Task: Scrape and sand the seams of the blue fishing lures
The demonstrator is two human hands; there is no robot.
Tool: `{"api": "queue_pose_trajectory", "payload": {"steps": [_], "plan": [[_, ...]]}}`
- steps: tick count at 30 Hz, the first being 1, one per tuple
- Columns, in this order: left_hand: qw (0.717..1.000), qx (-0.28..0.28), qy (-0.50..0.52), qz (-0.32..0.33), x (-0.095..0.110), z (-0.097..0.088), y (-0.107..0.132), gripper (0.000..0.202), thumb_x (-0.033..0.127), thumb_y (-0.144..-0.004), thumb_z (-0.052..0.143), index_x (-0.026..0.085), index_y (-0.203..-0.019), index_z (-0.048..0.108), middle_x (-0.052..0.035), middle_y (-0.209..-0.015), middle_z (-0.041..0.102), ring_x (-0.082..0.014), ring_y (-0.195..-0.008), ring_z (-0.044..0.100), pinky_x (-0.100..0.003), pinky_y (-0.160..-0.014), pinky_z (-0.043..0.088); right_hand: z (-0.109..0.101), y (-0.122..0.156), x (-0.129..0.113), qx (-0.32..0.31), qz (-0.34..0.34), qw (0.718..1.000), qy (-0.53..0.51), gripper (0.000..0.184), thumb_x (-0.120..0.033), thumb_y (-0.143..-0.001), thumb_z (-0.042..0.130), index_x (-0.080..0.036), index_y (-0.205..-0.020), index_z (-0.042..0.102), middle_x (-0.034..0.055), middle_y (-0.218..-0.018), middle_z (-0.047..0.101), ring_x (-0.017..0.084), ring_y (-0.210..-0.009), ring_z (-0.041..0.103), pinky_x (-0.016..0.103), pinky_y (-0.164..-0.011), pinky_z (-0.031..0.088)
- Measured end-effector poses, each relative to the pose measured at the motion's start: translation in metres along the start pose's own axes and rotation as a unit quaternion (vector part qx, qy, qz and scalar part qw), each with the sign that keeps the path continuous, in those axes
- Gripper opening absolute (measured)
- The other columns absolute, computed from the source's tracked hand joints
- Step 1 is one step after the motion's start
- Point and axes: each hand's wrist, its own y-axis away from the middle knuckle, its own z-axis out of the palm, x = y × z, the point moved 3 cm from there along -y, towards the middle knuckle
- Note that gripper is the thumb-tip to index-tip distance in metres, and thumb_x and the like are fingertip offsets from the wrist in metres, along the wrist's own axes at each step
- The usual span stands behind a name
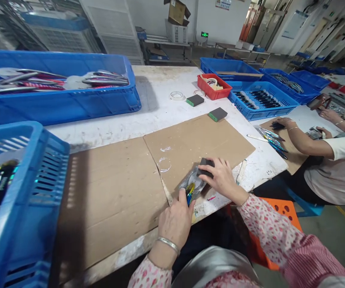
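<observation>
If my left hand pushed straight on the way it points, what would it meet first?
Likely the dark block under your right hand, just past the tool handle the left hand holds.

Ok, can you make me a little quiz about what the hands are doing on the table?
1. True or false: the right hand presses a dark block onto a shiny utensil.
2. What lies under the utensil? A) cardboard B) a towel C) a plate
3. Fill in: the left hand holds the utensil by its colourful ____.
Key: 1 true; 2 A; 3 handle.
</observation>
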Motion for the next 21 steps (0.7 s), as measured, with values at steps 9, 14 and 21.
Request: {"api": "queue_pose_trajectory", "payload": {"steps": [9, 14, 21], "plan": [[1.000, -0.016, 0.001, 0.006, 0.000, -0.004, 0.001, 0.042, 0.039, -0.096, 0.033, 0.015, -0.129, 0.043, -0.0126, -0.088, 0.070, -0.0263, -0.076, 0.071, -0.032, -0.061, 0.052, 0.000, 0.000, 0.002, -0.011, -0.011, 1.000, -0.006, 0.029, -0.046, -0.090, 0.059, -0.031, -0.113, 0.068, 0.0087, -0.127, 0.055, 0.026, -0.109, 0.048, 0.040, -0.088, 0.038], [1.000, -0.010, 0.003, 0.005, 0.000, -0.005, 0.001, 0.040, 0.039, -0.096, 0.034, 0.016, -0.127, 0.047, -0.0120, -0.089, 0.071, -0.0268, -0.074, 0.071, -0.032, -0.060, 0.052, 0.001, 0.007, -0.002, -0.009, -0.045, 0.998, -0.034, 0.030, -0.047, -0.090, 0.059, -0.032, -0.116, 0.067, 0.0086, -0.128, 0.053, 0.025, -0.112, 0.047, 0.040, -0.092, 0.037], [0.999, 0.023, -0.045, 0.004, -0.003, -0.005, 0.002, 0.045, 0.038, -0.097, 0.028, 0.012, -0.128, 0.047, -0.0128, -0.082, 0.073, -0.0260, -0.068, 0.071, -0.031, -0.055, 0.048, 0.022, -0.003, 0.040, 0.050, 0.111, 0.992, -0.031, 0.035, -0.048, -0.088, 0.063, -0.029, -0.117, 0.065, 0.0092, -0.126, 0.054, 0.025, -0.114, 0.048, 0.042, -0.095, 0.038]]}}
